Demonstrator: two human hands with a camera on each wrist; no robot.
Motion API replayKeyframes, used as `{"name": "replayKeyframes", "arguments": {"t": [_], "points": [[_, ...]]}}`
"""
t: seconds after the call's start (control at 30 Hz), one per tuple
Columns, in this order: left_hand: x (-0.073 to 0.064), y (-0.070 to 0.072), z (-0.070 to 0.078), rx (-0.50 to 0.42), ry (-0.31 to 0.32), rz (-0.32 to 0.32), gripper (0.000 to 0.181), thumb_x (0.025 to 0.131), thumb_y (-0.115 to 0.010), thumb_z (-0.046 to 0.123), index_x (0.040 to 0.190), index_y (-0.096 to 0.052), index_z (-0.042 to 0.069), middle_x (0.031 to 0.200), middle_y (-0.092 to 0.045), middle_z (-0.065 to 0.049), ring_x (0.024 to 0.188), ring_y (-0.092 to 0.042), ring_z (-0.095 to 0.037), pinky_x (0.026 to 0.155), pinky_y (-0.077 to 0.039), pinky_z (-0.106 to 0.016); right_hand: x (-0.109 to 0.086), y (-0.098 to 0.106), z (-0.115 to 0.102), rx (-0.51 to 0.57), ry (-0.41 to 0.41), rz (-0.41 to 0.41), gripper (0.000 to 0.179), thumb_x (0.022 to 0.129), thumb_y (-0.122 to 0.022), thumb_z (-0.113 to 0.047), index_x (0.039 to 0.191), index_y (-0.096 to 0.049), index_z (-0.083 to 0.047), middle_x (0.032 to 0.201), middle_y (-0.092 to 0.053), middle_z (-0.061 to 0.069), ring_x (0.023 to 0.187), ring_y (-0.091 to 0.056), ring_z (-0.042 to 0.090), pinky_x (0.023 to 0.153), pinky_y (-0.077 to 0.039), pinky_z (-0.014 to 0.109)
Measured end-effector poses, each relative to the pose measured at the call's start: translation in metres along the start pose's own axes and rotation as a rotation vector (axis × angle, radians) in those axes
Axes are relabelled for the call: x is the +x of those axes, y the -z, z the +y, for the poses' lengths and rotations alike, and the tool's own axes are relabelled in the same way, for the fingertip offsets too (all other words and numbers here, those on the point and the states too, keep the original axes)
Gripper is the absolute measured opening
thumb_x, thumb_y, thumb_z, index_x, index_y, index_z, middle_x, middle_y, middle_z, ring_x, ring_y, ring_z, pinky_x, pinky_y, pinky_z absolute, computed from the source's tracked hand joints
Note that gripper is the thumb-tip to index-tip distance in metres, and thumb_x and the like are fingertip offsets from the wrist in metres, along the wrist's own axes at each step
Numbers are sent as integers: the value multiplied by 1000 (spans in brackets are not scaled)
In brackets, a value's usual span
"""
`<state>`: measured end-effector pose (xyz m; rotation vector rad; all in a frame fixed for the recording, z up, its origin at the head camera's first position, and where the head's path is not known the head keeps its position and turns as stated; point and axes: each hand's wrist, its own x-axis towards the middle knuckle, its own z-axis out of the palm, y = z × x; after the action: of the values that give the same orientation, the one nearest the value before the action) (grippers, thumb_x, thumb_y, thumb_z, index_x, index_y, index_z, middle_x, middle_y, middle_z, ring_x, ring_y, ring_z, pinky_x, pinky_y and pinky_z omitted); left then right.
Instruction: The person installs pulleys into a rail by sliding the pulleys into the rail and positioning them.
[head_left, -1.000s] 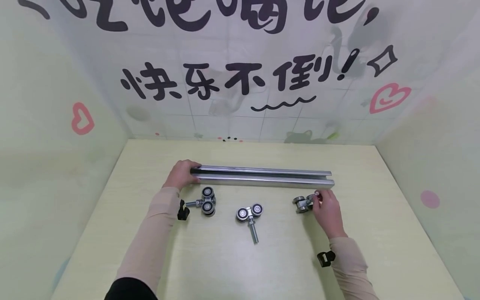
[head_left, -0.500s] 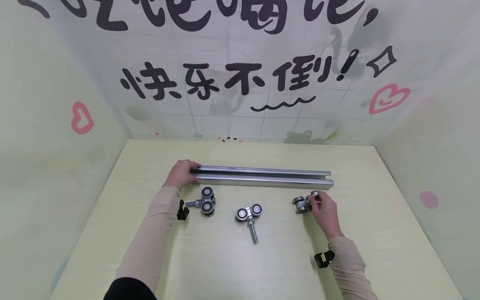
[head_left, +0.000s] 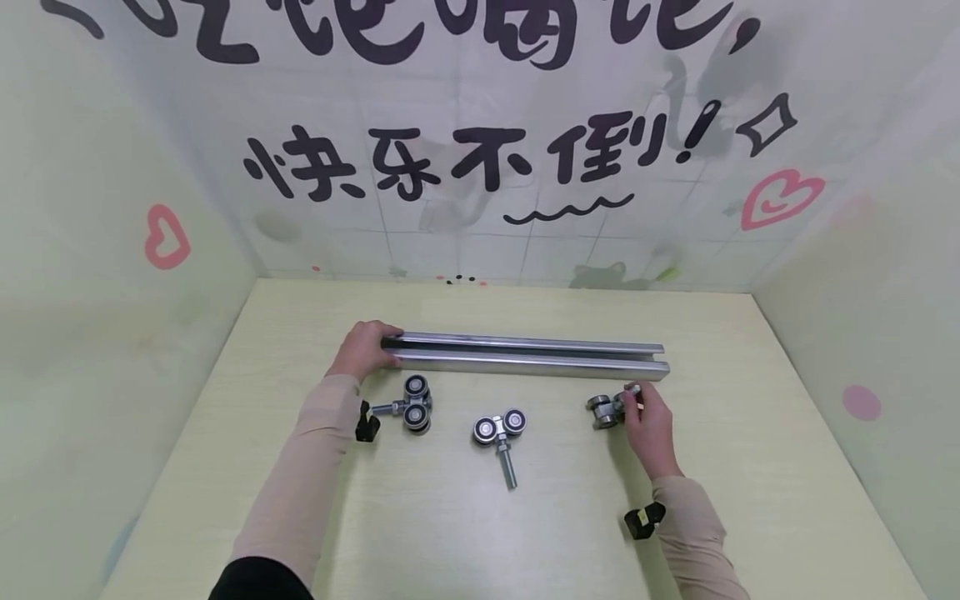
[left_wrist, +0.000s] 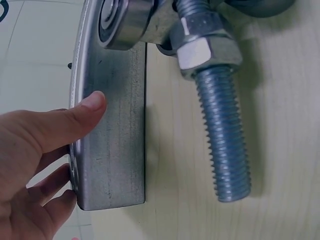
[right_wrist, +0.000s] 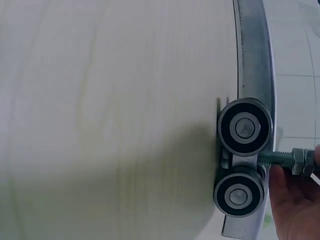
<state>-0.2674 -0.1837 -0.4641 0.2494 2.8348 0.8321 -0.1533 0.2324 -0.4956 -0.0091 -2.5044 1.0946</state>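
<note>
A silver C-shaped steel rail [head_left: 525,367] lies across the back of the table, its open slot facing up. My left hand [head_left: 360,350] grips its left end; in the left wrist view the thumb [left_wrist: 75,120] presses on the rail's side. At the rail's right end, my right hand [head_left: 651,433] pinches a roller trolley [head_left: 602,411] by its threaded bolt [right_wrist: 277,159]. That trolley's wheels [right_wrist: 245,128] stay just in front of the rail, outside the slot, and overlap it in the right wrist view.
A second roller trolley [head_left: 416,404] lies near the left forearm, its bolt pointing left. Another trolley [head_left: 498,429] lies mid-table with its bolt toward the front. Printed cloth walls [head_left: 480,250] enclose the pale wooden table [head_left: 450,533] at the back and sides.
My right hand and wrist have shifted slightly left, with the fingers moving a little on the trolley's bolt. The left hand and the rail stay in place.
</note>
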Motion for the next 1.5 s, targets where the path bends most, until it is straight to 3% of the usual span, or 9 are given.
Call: {"name": "replayKeyframes", "arguments": {"t": [0.3, 0.73, 1.07, 1.5], "points": [[0, -1, 1, -6, -8, 13, 59, 64, -79, 9, 118, -58, 2, 121, -55, -22, 111, -47, -40, 99, -34, -50, 1, -4, 1, 27, -4, 23, 6, 90, -46, 4, 91, -49, 9, 86, -59, 24, 81, -59, 34, 71, -52, 45], [-3, 1, 3, -1, -11, 21, 59, 64, -79, 8, 118, -58, 1, 120, -56, -22, 111, -47, -40, 99, -34, -50, 3, -5, 1, -52, 27, 53, 6, 89, -48, 2, 88, -50, 7, 79, -60, 22, 71, -59, 32, 61, -50, 43], [-5, 0, 2, -19, -11, 25, 58, 64, -79, 7, 118, -58, 1, 121, -55, -22, 112, -47, -40, 100, -33, -50, 6, 1, 1, -84, -41, 5, 7, 90, -46, 2, 89, -49, 8, 82, -60, 23, 73, -58, 33, 62, -49, 43], [-5, -1, 2, -7, -15, 27, 58, 63, -79, 8, 117, -59, 1, 120, -55, -23, 113, -46, -41, 100, -32, -51, 9, 11, 11, -122, 58, 119, 5, 85, -54, 3, 86, -51, 8, 72, -60, 20, 60, -55, 28, 51, -46, 39]]}}
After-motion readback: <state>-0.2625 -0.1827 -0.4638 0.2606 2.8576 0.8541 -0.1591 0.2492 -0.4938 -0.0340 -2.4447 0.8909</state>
